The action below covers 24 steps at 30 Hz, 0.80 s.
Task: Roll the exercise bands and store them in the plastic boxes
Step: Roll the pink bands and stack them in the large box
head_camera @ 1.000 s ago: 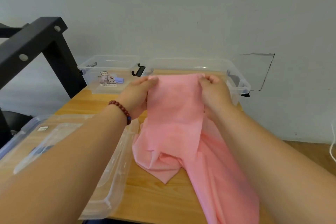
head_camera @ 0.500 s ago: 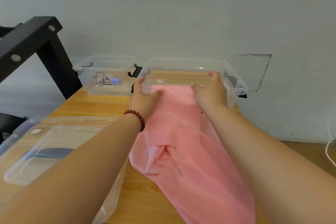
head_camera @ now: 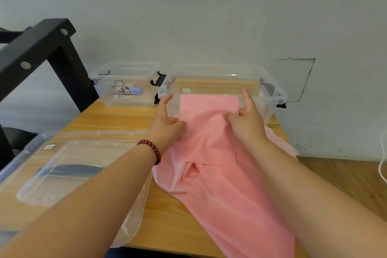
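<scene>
Left hand [head_camera: 167,125] and right hand [head_camera: 249,123] each pinch a side of my pink band [head_camera: 209,142]. Its top edge sits at the near wall of the big clear box [head_camera: 270,107].

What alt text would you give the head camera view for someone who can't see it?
The left hand and right hand hold the far end of a pink exercise band at the near rim of a large clear plastic box on a wooden table. A smaller clear box stands to its left, and a clear lid lies nearer.
</scene>
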Available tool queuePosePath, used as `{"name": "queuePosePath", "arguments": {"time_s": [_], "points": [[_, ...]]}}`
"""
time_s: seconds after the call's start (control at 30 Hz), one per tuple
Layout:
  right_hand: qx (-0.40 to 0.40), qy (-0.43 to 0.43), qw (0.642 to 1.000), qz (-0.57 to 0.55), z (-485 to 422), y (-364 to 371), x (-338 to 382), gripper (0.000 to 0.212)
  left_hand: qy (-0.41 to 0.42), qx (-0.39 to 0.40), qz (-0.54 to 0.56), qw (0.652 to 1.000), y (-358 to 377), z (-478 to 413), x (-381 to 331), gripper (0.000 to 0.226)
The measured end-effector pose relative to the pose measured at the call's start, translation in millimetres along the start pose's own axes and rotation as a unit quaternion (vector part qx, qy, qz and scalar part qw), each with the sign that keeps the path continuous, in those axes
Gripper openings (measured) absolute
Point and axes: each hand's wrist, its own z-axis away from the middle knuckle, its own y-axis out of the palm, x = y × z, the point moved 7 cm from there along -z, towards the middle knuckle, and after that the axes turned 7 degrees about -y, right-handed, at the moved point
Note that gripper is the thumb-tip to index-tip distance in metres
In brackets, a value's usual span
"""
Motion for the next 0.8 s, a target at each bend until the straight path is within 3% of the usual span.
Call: {"name": "queuePosePath", "arguments": {"time_s": [0.1,0.23,0.43,0.6,0.67,0.8], "points": [[-0.007,-0.002,1.0,-0.02,4.0,-6.7,-0.2,0.078,0.006,-0.009,-0.011,1.0,-1.6,7.0,0.6,0.049],[0.047,-0.01,0.999,-0.001,18.3,2.4,-10.6,0.084,-0.024,-0.012,0.023,0.999,0.4,15.5,8.7,0.005],[0.121,-0.075,0.983,0.113,38.2,-2.4,-7.0,0.086,-0.01,0.041,-0.07,0.997,3.1,30.3,8.8,0.006],[0.117,-0.115,0.971,0.175,56.1,-5.8,-11.5,0.038,0.026,0.072,-0.166,0.983,8.8,47.3,13.1,0.018],[0.134,-0.126,0.964,0.193,60.0,-5.5,-9.6,0.03,0.036,0.068,-0.16,0.984,7.7,52.2,12.3,0.02],[0.142,-0.148,0.956,0.211,60.9,-10.2,3.6,0.037,0.056,0.05,-0.098,0.992,-2.4,55.6,6.7,0.021]]}}
